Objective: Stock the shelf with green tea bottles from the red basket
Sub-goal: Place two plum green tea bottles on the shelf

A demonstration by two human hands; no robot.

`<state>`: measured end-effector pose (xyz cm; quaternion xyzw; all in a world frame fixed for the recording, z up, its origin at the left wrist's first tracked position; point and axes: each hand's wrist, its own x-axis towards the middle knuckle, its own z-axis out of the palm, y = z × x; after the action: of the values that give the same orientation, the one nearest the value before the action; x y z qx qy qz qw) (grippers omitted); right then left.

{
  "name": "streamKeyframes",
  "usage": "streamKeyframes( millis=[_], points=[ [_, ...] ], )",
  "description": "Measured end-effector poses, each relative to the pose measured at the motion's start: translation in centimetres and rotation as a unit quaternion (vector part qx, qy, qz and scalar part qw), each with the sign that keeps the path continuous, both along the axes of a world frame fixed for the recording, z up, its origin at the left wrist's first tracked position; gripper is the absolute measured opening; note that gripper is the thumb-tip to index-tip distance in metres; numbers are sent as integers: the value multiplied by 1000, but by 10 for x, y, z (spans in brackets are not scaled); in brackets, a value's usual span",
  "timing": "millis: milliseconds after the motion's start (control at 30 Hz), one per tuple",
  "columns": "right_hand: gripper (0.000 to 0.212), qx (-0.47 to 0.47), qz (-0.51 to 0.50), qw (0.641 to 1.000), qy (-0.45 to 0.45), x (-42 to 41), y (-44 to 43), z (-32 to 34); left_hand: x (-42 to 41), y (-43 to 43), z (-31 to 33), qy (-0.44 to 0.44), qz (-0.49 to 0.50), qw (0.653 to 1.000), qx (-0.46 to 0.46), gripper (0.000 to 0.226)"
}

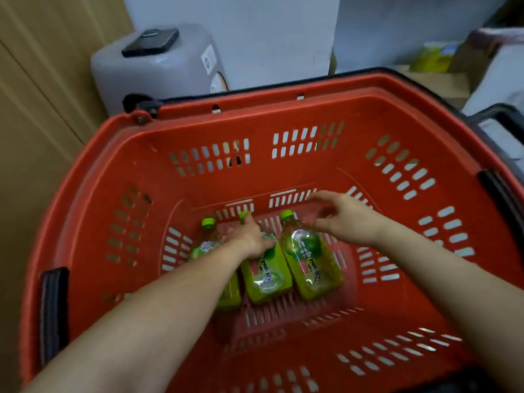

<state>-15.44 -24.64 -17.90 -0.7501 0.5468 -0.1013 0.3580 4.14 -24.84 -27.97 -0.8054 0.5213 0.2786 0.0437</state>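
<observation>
Where the red basket (283, 171) fills most of the view, its slotted walls slope down to a ribbed floor, and black handles (54, 316) lie folded along its rim. Beyond the far left corner stands a grey plastic container (158, 72) with a dark phone (151, 42) lying flat on top.

Three green tea bottles lie side by side on the middle of the basket floor, with their caps pointing to the far wall. The left bottle (202, 248) is partly covered by the left forearm. The middle bottle (268, 276) lies just beside the right bottle (309, 265), whose green cap (286, 214) is in plain view.

Of the two hands, the left hand (246, 236) rests on the shoulder of the middle bottle, thumb to one side and fingers to the other; motion blur hides whether it has closed round the bottle. The right hand (346, 217) hovers over the neck of the right bottle with its fingers spread and relaxed, holding nothing.
</observation>
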Motion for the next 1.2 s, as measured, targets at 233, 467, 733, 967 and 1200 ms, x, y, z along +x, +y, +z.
streamKeyframes(
  millis=[233,467,733,967,1200],
  points=[
    [63,68,-89,990,-91,3,0,-1,-2,17,-8,86,85,991,-48,118],
    [82,143,-31,989,-6,1,11,-10,-13,12,11,215,-15,976,17,127],
    [132,148,66,982,96,14,25,-17,-7,6,94,123,-85,975,-162,81],
    [122,-125,-85,988,41,29,22,-4,-22,-1,145,202,8,945,-259,63],
    [112,-112,-62,990,60,13,7,11,26,5,124,415,129,898,-65,63]
  ],
)
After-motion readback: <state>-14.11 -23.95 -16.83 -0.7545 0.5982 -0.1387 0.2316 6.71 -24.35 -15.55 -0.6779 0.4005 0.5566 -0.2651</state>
